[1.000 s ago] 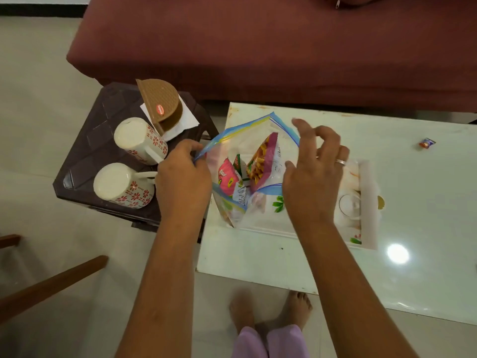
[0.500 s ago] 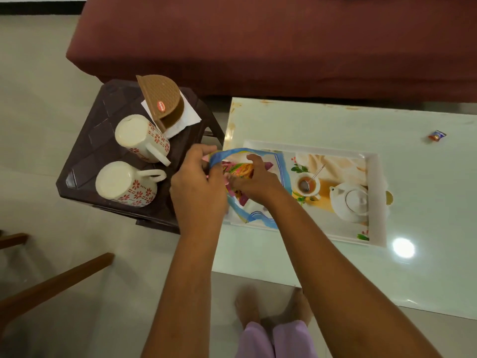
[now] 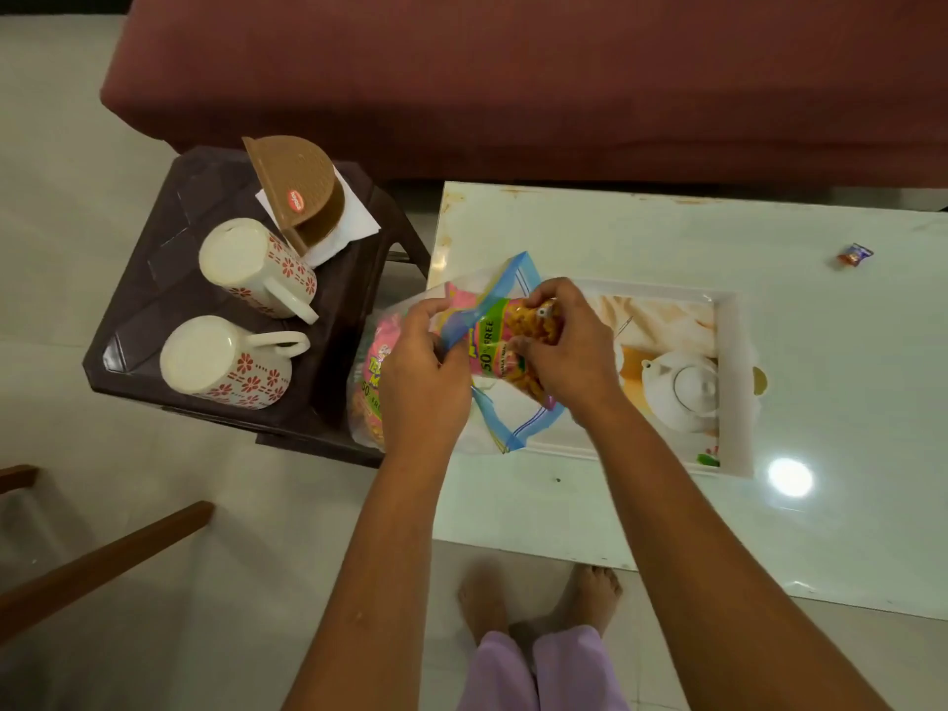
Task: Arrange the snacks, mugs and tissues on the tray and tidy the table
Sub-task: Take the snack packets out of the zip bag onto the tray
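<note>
- Since half a second ago, the right hand [image 3: 564,351] has drawn a snack packet [image 3: 495,346] further out of the zip bag [image 3: 513,272], its fingers clamped round the packet.
- Left hand [image 3: 423,377] pinches the bag's mouth edge, above the left end of the worktop [image 3: 667,520].
- Another packet [image 3: 370,374] sits inside the bag, which overlaps the left end of the tray [image 3: 734,382].
- Near mug [image 3: 225,364] and far mug [image 3: 256,264] stand on the stool [image 3: 149,295] to the left.
- Tissues [image 3: 356,218] lie under a brown holder [image 3: 300,187] just behind the mugs.
</note>
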Demonstrator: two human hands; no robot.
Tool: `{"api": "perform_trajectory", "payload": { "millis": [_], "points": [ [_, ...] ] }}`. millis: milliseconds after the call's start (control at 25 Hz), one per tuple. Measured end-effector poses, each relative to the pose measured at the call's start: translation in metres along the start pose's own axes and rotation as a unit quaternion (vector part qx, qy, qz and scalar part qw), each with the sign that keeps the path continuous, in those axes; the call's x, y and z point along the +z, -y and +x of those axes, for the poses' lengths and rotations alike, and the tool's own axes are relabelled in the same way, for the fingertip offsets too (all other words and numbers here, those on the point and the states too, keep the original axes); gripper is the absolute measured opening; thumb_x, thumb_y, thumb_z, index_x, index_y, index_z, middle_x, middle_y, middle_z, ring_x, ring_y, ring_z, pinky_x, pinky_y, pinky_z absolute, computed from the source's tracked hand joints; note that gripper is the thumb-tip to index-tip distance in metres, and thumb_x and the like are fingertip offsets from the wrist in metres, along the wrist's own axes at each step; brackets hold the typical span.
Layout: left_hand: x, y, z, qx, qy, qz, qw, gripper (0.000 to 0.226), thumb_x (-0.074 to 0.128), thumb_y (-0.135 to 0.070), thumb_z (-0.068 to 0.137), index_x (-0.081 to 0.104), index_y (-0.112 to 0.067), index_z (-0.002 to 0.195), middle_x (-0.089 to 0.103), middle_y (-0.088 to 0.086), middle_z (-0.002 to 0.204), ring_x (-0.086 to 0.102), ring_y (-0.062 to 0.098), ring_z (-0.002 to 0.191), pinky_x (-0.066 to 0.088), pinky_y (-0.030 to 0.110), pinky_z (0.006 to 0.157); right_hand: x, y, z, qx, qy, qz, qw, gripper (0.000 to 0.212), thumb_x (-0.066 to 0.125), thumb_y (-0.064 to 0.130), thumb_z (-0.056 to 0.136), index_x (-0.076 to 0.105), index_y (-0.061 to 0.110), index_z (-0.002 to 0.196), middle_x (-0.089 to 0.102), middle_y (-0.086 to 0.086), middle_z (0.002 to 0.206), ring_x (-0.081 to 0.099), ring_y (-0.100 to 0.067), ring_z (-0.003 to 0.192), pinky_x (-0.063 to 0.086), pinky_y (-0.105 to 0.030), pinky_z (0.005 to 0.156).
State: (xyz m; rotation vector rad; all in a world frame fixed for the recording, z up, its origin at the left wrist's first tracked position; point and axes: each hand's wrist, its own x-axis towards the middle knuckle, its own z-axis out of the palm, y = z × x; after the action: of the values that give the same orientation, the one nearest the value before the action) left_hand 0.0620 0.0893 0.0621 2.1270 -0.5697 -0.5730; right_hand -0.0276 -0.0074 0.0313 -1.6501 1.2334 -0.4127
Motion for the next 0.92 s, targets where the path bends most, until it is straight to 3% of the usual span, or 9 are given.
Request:
{"api": "perform_trajectory", "payload": {
  "millis": [120, 200, 280, 400, 520, 600, 720, 800, 920],
  "points": [
    [0.018, -0.001, 0.005, 0.004, -0.009, 0.024, 1.0, 0.033, 0.054, -0.024, 0.091, 0.052, -0.027, 0.124, 0.054, -0.021, 0.078, 0.061, 0.006, 0.073, 0.05, 0.027, 0.059, -0.065, -0.015, -0.004, 0.02, -0.041, 0.124, 0.991, 0.047, 0.072, 0.001, 0.072, 0.047, 0.038, 0.087, 0.063, -0.012, 0.09, 0.064, -0.024, 0.075, 0.058, -0.038, 0.06],
    [0.033, -0.004, 0.008, -0.016, 0.013, -0.013, 1.0, 0.037, 0.051, -0.022, 0.093, 0.047, -0.027, 0.13, 0.058, -0.01, 0.087, 0.064, 0.02, 0.084, 0.057, 0.04, 0.07, -0.104, -0.035, -0.004, 0.04, -0.081, 0.258, 0.962, 0.046, 0.069, -0.006, 0.074, 0.047, 0.033, 0.085, 0.061, -0.014, 0.082, 0.064, -0.019, 0.067, 0.057, -0.032, 0.055],
    [0.054, -0.009, 0.009, -0.04, 0.033, -0.027, 0.998, 0.042, 0.048, -0.022, 0.095, 0.041, -0.028, 0.136, 0.057, -0.006, 0.09, 0.063, 0.026, 0.087, 0.056, 0.05, 0.077, -0.131, -0.06, -0.001, 0.112, -0.175, 0.355, 0.911, 0.037, 0.069, -0.002, 0.077, 0.045, 0.026, 0.076, 0.059, -0.005, 0.074, 0.061, -0.012, 0.06, 0.051, -0.024, 0.054],
    [0.081, -0.014, 0.008, -0.06, 0.045, -0.037, 0.996, 0.049, 0.047, -0.022, 0.096, 0.032, -0.028, 0.142, 0.054, -0.013, 0.083, 0.062, 0.024, 0.083, 0.056, 0.052, 0.078, -0.13, -0.11, 0.005, 0.246, -0.252, 0.465, 0.812, 0.039, 0.067, 0.004, 0.081, 0.036, 0.018, 0.063, 0.052, -0.005, 0.067, 0.056, -0.014, 0.061, 0.048, -0.026, 0.055],
    [0.097, -0.015, 0.005, -0.044, 0.052, -0.028, 0.997, 0.05, 0.046, -0.022, 0.096, 0.03, -0.028, 0.143, 0.053, -0.019, 0.08, 0.063, 0.021, 0.079, 0.056, 0.053, 0.076, -0.104, -0.149, 0.012, 0.263, -0.304, 0.488, 0.775, 0.037, 0.063, -0.001, 0.084, 0.035, 0.013, 0.064, 0.055, -0.009, 0.072, 0.06, -0.021, 0.071, 0.056, -0.027, 0.054],
    [0.103, -0.012, 0.005, -0.039, 0.057, -0.028, 0.997, 0.051, 0.046, -0.022, 0.096, 0.029, -0.027, 0.144, 0.052, -0.02, 0.081, 0.063, 0.021, 0.08, 0.056, 0.053, 0.076, -0.09, -0.158, 0.021, 0.249, -0.347, 0.45, 0.784, 0.027, 0.061, -0.004, 0.083, 0.042, 0.014, 0.08, 0.058, -0.009, 0.082, 0.062, -0.023, 0.075, 0.056, -0.03, 0.057],
    [0.114, -0.008, 0.006, -0.036, 0.057, -0.025, 0.997, 0.051, 0.046, -0.021, 0.097, 0.028, -0.026, 0.145, 0.053, -0.019, 0.081, 0.062, 0.018, 0.076, 0.056, 0.052, 0.075, -0.078, -0.163, 0.034, 0.22, -0.365, 0.351, 0.834, 0.05, 0.054, -0.002, 0.086, 0.037, 0.03, 0.121, 0.062, -0.002, 0.093, 0.066, -0.017, 0.075, 0.058, -0.036, 0.063],
    [0.121, -0.007, 0.009, -0.036, 0.048, -0.029, 0.998, 0.051, 0.046, -0.022, 0.097, 0.028, -0.026, 0.145, 0.055, -0.016, 0.081, 0.061, 0.011, 0.071, 0.057, 0.051, 0.074, -0.073, -0.161, 0.04, 0.223, -0.332, 0.301, 0.866, 0.052, 0.051, 0.005, 0.091, 0.029, 0.033, 0.129, 0.059, 0.006, 0.09, 0.065, -0.014, 0.067, 0.059, -0.041, 0.062],
    [0.128, -0.005, 0.011, -0.048, 0.048, -0.035, 0.997, 0.051, 0.046, -0.023, 0.097, 0.029, -0.026, 0.144, 0.058, -0.009, 0.087, 0.063, 0.014, 0.077, 0.057, 0.05, 0.077, -0.069, -0.156, 0.039, 0.277, -0.27, 0.258, 0.885, 0.055, 0.056, 0.031, 0.091, 0.02, 0.033, 0.133, 0.06, -0.003, 0.096, 0.067, -0.028, 0.065, 0.058, -0.039, 0.051]
  ]
}}
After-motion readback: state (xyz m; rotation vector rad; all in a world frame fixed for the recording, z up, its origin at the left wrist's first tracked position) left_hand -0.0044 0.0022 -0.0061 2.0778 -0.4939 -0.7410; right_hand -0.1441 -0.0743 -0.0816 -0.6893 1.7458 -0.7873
